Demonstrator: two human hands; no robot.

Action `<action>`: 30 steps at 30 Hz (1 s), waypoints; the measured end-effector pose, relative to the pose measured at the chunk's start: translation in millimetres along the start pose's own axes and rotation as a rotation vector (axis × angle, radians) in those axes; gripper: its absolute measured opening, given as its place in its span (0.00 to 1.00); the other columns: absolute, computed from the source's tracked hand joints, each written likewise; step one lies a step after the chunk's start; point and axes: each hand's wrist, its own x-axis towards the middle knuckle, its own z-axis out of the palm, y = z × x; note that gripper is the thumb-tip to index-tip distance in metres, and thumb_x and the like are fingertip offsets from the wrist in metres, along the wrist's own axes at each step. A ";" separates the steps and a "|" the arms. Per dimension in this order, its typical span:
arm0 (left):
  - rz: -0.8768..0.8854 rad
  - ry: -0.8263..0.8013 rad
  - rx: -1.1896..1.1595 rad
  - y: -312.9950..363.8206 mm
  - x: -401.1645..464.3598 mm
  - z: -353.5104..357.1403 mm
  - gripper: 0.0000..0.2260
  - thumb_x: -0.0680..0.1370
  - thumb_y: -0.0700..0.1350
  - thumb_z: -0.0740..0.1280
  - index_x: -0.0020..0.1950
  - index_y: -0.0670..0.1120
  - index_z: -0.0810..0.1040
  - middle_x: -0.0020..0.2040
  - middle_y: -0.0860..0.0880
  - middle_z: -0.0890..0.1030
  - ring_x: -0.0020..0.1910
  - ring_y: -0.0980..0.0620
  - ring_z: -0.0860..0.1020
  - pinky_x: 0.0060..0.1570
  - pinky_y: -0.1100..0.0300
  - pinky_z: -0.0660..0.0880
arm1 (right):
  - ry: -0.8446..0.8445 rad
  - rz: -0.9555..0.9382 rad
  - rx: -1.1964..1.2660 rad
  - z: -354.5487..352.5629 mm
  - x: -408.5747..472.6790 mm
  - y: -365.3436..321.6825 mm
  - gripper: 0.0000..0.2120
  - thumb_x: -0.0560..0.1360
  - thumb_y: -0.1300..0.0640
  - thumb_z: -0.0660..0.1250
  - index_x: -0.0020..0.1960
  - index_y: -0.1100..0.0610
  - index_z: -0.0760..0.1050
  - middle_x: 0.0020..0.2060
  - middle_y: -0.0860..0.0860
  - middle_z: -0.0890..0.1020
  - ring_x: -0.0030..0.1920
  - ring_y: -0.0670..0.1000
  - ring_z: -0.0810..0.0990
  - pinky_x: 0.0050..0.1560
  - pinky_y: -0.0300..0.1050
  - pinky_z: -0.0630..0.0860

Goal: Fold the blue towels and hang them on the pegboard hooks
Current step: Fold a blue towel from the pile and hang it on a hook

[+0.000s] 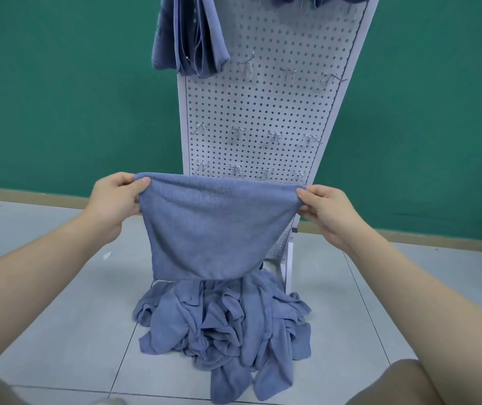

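Towel (219,226) held up in the air, spread flat and facing the person. Top edge runs level between the two hands, so its long axis as held is side to side; the cloth hangs straight down from that edge and narrows toward a rounded bottom hem. It looks doubled over already, though the layers cannot be told apart from here.

Left hand (114,197) pinches the top left corner, thumb on the near face, fingers curled behind. Right hand (324,209) pinches the top right corner the same way. Both grips closed on cloth, edge pulled fairly taut between them. The hands sit at about the same height and about equally far from the body; neither is clearly nearer the board.

Below the grip: the bottom hem hangs just above a pile (225,328) of loose towels on the floor (58,302), apparently clear of it, contact uncertain.

Beyond the grip: pegboard (263,112) stands upright right behind the towel, its lower part hidden by the cloth. Free hooks (236,131) lie above and behind the top edge, in rows; the lowest row sits just above the edge. Higher still and to the left, hung towels (187,39) already on the board.

Judgement: fold step in hand. The next move likely turns on the side-to-side axis: bringing one corner across to the other halves the width. After that the towel must travel up and away from the person to reach a free hook.
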 end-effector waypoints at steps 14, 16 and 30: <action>0.091 0.079 0.084 -3.7 5.1 11.8 0.09 0.83 0.46 0.67 0.44 0.47 0.74 0.42 0.46 0.78 0.41 0.48 0.75 0.46 0.50 0.77 | -0.107 0.063 0.023 21.7 -5.0 -2.9 0.11 0.83 0.51 0.66 0.54 0.60 0.78 0.46 0.56 0.83 0.42 0.52 0.78 0.49 0.50 0.78; 0.090 0.088 0.130 -5.4 6.8 10.5 0.09 0.83 0.48 0.68 0.45 0.48 0.73 0.44 0.44 0.78 0.44 0.48 0.74 0.48 0.46 0.76 | -0.237 0.128 0.074 25.7 -7.3 -3.3 0.15 0.82 0.55 0.69 0.59 0.68 0.81 0.50 0.59 0.84 0.45 0.51 0.80 0.53 0.49 0.81; -0.018 0.155 0.183 -20.3 7.3 11.3 0.11 0.79 0.45 0.72 0.40 0.46 0.73 0.41 0.46 0.77 0.42 0.45 0.76 0.53 0.32 0.80 | -0.071 0.131 -0.211 35.3 -0.7 20.4 0.13 0.82 0.53 0.69 0.43 0.59 0.79 0.35 0.52 0.81 0.35 0.49 0.77 0.40 0.40 0.78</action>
